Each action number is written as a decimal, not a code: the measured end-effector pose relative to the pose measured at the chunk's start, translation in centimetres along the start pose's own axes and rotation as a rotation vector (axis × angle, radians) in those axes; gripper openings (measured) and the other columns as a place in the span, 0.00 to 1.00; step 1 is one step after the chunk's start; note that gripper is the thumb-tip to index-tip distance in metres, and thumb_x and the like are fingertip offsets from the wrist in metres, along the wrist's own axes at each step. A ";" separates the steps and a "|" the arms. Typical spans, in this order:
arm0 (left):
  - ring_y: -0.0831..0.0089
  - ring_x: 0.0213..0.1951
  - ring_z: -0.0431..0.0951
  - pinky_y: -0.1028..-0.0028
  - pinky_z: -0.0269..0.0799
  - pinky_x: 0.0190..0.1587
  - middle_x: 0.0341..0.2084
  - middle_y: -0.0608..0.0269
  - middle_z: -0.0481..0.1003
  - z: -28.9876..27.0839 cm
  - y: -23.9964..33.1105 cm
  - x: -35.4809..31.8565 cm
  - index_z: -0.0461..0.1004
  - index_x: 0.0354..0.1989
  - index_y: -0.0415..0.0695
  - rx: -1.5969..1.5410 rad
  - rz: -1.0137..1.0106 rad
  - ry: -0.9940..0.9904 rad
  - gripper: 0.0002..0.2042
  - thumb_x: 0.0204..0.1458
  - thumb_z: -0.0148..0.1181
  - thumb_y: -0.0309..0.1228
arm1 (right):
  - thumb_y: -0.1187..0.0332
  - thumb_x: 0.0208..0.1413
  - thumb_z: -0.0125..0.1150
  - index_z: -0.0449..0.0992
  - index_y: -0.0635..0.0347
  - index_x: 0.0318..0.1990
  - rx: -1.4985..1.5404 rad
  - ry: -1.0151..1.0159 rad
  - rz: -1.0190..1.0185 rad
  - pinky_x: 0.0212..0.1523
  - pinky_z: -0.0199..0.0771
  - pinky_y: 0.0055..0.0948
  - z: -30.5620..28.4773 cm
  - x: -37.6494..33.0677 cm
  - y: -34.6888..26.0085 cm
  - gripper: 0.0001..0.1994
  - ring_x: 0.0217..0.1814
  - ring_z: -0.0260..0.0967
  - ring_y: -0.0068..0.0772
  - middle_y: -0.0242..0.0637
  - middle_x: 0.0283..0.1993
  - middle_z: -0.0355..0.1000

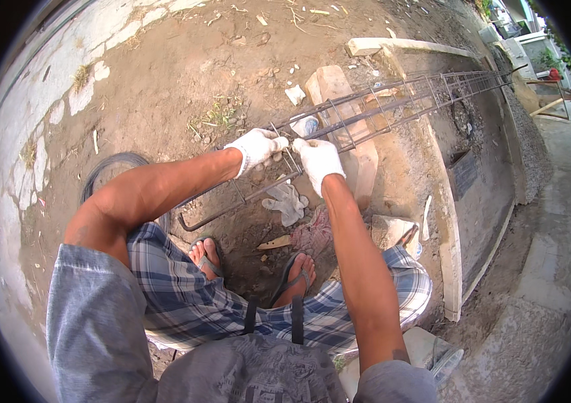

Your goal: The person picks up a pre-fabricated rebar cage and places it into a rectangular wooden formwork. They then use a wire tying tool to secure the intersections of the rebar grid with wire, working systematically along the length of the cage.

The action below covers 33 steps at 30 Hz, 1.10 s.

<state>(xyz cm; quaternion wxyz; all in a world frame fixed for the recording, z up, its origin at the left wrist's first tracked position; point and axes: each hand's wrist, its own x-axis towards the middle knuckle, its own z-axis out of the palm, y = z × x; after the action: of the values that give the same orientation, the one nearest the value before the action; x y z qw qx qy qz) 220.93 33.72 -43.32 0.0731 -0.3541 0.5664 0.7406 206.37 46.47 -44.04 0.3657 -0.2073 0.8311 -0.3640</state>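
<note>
A long cage of steel reinforcing bars [403,107] with square stirrups runs from between my knees to the far right. My left hand [256,148], in a white knit glove, is closed at the cage's near end, its fingertips pinched beside a stirrup. Gloved in the same way, my right hand [319,160] is closed too, its fingertips almost touching the left's. What they pinch is too small to make out. Below the hands, one bar [242,201] ends in a bent hook. A wooden block [364,161] lies under the cage.
A loose white glove [287,203] and a reddish cloth [312,232] lie near my sandalled feet. Coiled wire [114,161] rests on the dirt at left. Concrete edging [447,235] and a rough concrete strip [527,141] stand at right. A board [406,47] lies at the back.
</note>
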 end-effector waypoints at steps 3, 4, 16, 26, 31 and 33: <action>0.81 0.21 0.67 0.76 0.60 0.21 0.23 0.75 0.73 -0.5 -1.3 0.1 0.79 0.38 0.48 -0.010 -0.006 0.058 0.12 0.67 0.58 0.43 | 0.58 0.66 0.63 0.79 0.60 0.51 0.100 -0.203 0.247 0.14 0.59 0.29 -0.2 -1.8 -2.8 0.16 0.15 0.60 0.22 0.29 0.23 0.70; 0.81 0.21 0.68 0.76 0.60 0.21 0.23 0.74 0.74 -0.8 -1.4 0.1 0.79 0.38 0.47 0.015 -0.022 0.064 0.12 0.66 0.59 0.43 | 0.57 0.68 0.60 0.78 0.60 0.49 0.108 -0.305 0.260 0.14 0.63 0.31 -0.1 -1.3 -2.6 0.15 0.16 0.65 0.25 0.31 0.24 0.71; 0.78 0.21 0.68 0.74 0.61 0.19 0.24 0.71 0.74 -0.9 -2.0 1.7 0.79 0.39 0.46 -0.090 0.025 0.006 0.11 0.67 0.59 0.40 | 0.54 0.72 0.54 0.78 0.50 0.35 0.235 -0.473 0.380 0.16 0.60 0.28 -0.7 0.3 -2.4 0.15 0.18 0.65 0.23 0.26 0.21 0.68; 0.77 0.20 0.70 0.73 0.64 0.19 0.25 0.69 0.75 -1.0 -2.7 2.1 0.80 0.38 0.45 -0.006 0.046 0.042 0.12 0.67 0.58 0.41 | 0.55 0.57 0.60 0.86 0.54 0.45 -0.772 -0.008 -0.106 0.54 0.79 0.52 1.2 -2.5 -5.8 0.17 0.52 0.79 0.57 0.53 0.49 0.81; 0.77 0.19 0.70 0.73 0.63 0.18 0.24 0.69 0.75 -0.3 -1.8 1.5 0.79 0.36 0.45 -0.043 0.065 0.043 0.14 0.67 0.58 0.42 | 0.57 0.56 0.61 0.86 0.51 0.42 -0.935 -0.016 -0.282 0.51 0.80 0.52 0.0 -3.6 -6.6 0.13 0.49 0.81 0.56 0.50 0.44 0.82; 0.78 0.19 0.71 0.73 0.63 0.18 0.23 0.69 0.75 0.1 -0.8 1.0 0.80 0.36 0.44 -0.054 0.070 0.056 0.15 0.67 0.58 0.43 | 0.58 0.56 0.61 0.86 0.51 0.41 -1.034 -0.012 -0.358 0.49 0.80 0.52 -0.3 -2.9 -6.8 0.12 0.48 0.81 0.55 0.50 0.43 0.82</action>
<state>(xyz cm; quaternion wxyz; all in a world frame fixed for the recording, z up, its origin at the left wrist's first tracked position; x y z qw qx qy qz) 220.56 33.76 -44.62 0.0217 -0.3563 0.5600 0.7476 208.60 43.95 -37.44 0.1531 -0.5006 0.8512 0.0366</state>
